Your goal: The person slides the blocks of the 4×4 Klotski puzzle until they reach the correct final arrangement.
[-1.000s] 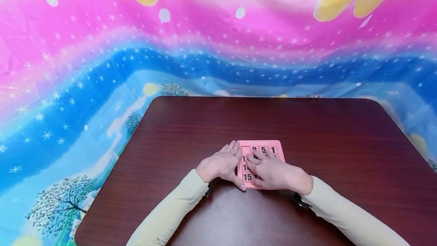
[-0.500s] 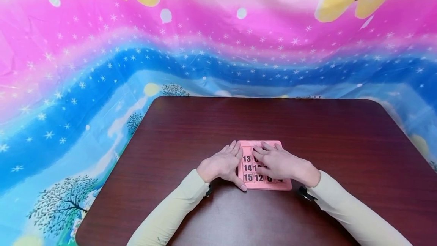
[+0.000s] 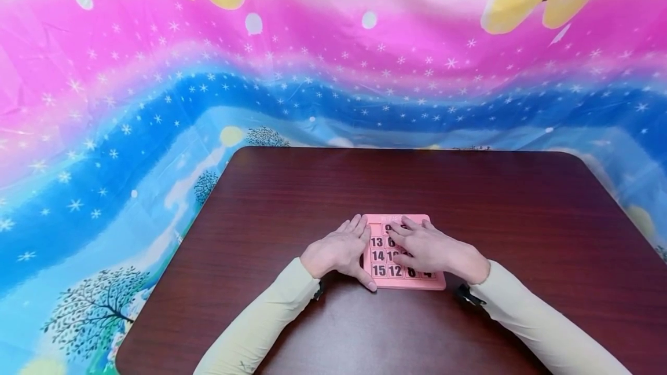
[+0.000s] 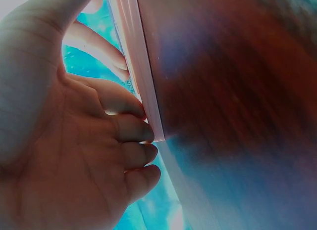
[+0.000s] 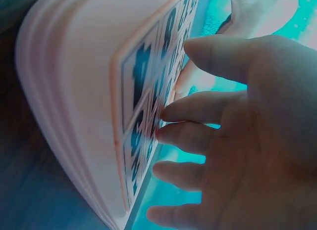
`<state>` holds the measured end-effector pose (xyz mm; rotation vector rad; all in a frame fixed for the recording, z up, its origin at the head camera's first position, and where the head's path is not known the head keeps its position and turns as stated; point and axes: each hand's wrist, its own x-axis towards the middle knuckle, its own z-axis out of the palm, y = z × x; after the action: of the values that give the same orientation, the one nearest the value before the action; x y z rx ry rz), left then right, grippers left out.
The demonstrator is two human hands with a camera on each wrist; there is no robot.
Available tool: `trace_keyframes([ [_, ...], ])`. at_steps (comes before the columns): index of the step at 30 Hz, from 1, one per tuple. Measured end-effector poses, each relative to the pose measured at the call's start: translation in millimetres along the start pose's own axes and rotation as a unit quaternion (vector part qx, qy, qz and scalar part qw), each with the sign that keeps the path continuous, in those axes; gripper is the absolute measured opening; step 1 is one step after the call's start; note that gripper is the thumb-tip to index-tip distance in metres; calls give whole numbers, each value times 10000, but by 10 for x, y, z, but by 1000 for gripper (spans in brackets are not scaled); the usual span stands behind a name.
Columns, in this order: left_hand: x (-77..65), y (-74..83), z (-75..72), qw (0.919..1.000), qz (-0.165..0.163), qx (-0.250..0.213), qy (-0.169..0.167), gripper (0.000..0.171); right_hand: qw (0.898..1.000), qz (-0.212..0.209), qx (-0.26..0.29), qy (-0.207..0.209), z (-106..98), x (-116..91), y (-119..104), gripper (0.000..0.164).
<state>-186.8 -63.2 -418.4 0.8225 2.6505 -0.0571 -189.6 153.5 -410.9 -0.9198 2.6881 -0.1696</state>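
A pink sliding number puzzle (image 3: 379,285) lies flat on the brown table, with black numbers on its square tiles. An opening without a tile shows at its upper left. My left hand (image 3: 339,252) rests along the puzzle's left side, thumb at the near left corner and fingers at the far left. In the left wrist view, its fingertips (image 4: 143,153) touch or nearly touch the puzzle's side wall. Above the right half of the tiles is my right hand (image 3: 435,247), fingers spread and fairly straight, hiding several numbers. The right wrist view shows fingertips (image 5: 171,133) at the tile face.
The brown wooden table (image 3: 312,184) has rounded corners and extends around the puzzle on all sides. Behind it hangs a pink and blue printed cloth (image 3: 323,57). Both forearms wear pale sleeves (image 3: 260,323), with a dark strap piece at each wrist.
My right hand has shifted a little to the right over the puzzle, uncovering more tiles on the left and near rows. My left hand stays at the puzzle's left side.
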Motion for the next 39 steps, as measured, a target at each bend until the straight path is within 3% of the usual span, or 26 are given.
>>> trace_keyframes([
  [19, -2, 17, -13, 10000, 10, -44, -51, 132, 9996, -280, -82, -30, -2, 151, -117, 59],
  [28, 18, 19, -21, 10000, 36, -61, -25, 133, 9996, -71, -164, 219, -63, -24, 29, 60],
  [39, 2, -9, 14, 9999, -15, -101, -4, 134, 9995, 220, -194, 145, 42, -192, 194, 63],
])
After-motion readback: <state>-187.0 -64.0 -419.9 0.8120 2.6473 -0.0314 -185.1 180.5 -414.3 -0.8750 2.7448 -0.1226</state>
